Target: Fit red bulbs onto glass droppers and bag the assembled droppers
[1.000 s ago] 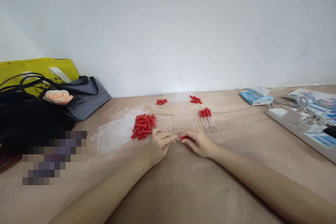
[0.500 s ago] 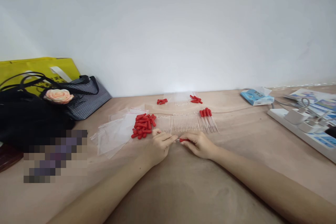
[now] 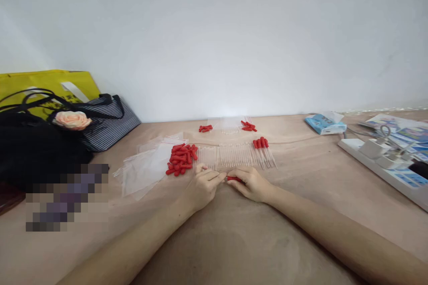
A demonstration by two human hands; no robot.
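Note:
My right hand pinches a red rubber dropper bulb low over the table. Close beside it, the fingers of my left hand are pressed together at the bulb's open end, on a thin clear glass tube that they mostly hide. Just beyond my hands lies a row of clear glass dropper tubes. At its right end, several tubes wear red bulbs. Left of the row is a heap of loose red bulbs, partly on clear zip bags.
Near the wall lie more tubes and two small groups of red bulbs. Bags, including a striped bag, stand at the left. A tissue pack and a white power strip with plugs are at the right.
My fingertips have come closer together, and less of the clear tube shows between the left fingers and the red bulb. The whole view has shifted slightly.

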